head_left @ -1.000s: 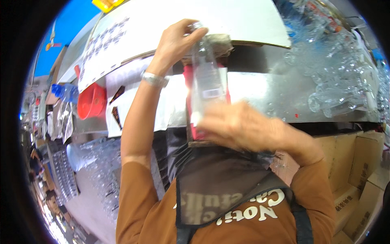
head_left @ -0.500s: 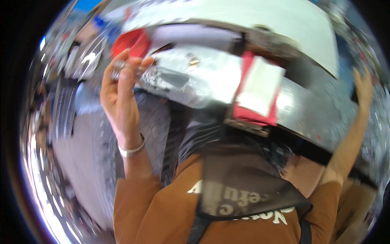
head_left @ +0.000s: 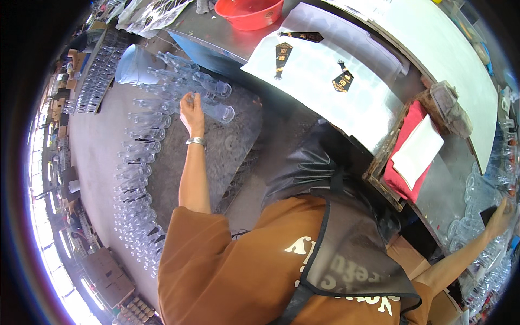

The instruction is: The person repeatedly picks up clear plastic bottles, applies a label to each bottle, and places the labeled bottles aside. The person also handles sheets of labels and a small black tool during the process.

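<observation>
My left hand is closed at the narrow end of a clear glass bottle, over a grey board on the left. Beside it stand rows of similar clear glass bottles, several with dark markings. My right hand reaches to the far right edge, among a crowd of clear glassware. A dark patch shows next to its fingers, which are partly hidden, so its grip is unclear. Three black-and-gold tie-shaped decals lie on a white sheet on the metal table between my hands.
A red bowl stands at the table's back left. A folded white cloth lies on a red cloth in a worn wooden tray, with a grey rag behind. A pale blue bucket adjoins the bottles.
The view has swung left and steadied. My left hand, with a clear glass piece, has gone from beside the red bowl to the bottle rows. My right arm still reaches far right.
</observation>
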Demonstrator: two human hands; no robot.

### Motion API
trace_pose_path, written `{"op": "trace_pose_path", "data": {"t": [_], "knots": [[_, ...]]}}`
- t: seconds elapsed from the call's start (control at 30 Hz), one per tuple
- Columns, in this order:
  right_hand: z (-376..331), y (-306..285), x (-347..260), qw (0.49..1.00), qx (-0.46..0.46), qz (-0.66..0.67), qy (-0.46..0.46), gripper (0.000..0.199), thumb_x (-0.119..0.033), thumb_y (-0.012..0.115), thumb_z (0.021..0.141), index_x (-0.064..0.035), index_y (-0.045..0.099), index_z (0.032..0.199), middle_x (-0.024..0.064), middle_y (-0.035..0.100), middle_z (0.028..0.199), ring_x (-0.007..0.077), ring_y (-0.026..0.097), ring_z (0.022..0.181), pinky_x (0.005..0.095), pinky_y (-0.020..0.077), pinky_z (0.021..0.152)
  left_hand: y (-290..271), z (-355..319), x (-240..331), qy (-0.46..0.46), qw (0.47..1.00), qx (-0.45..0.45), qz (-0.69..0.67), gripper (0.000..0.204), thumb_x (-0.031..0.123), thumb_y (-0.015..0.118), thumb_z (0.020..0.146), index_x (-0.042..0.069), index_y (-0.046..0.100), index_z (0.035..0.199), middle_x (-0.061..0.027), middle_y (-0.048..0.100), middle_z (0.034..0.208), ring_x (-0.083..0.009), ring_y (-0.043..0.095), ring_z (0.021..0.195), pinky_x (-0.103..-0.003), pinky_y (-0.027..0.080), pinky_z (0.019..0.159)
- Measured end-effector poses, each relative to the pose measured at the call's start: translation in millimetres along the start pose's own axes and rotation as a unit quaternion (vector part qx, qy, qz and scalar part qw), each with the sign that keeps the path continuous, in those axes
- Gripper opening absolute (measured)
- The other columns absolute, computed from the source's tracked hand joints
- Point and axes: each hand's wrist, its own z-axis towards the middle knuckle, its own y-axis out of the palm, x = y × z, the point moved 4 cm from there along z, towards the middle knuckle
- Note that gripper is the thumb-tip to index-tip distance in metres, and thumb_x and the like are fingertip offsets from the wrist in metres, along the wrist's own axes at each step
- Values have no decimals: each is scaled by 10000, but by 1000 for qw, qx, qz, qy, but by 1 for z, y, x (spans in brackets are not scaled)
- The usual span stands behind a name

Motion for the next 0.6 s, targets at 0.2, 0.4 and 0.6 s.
{"op": "trace_pose_path", "data": {"t": [0.2, 0.4, 0.6], "knots": [[-24, -78, -14, 994, 19, 108, 30, 562, -477, 692, 916, -18, 677, 1238, 89, 700, 1215, 180, 661, 1030, 286, 480, 883, 9, 18, -23, -44, 997, -9, 67, 394, 303, 726, 912, 32, 653, 1189, -154, 703, 1070, -243, 700, 899, -360, 534, 811], [-46, -121, -59, 962, -55, 261, -55, 329, -258, 555, 1037, -67, 685, 1270, 72, 663, 1274, 84, 503, 765, 216, 429, 716, 9, 33, -65, -26, 996, 22, 82, 405, 307, 742, 889, 50, 658, 1190, -155, 706, 1087, -284, 694, 929, -390, 534, 835], [-47, -120, -163, 897, -164, 409, -24, 420, -325, 552, 1035, -28, 633, 1321, 86, 721, 1180, 15, 415, 569, 159, 333, 519, 15, 30, 20, 115, 988, 86, 63, 675, 307, 777, 886, -66, 510, 1381, -248, 564, 1378, -377, 532, 1286, -445, 395, 1116]]}}
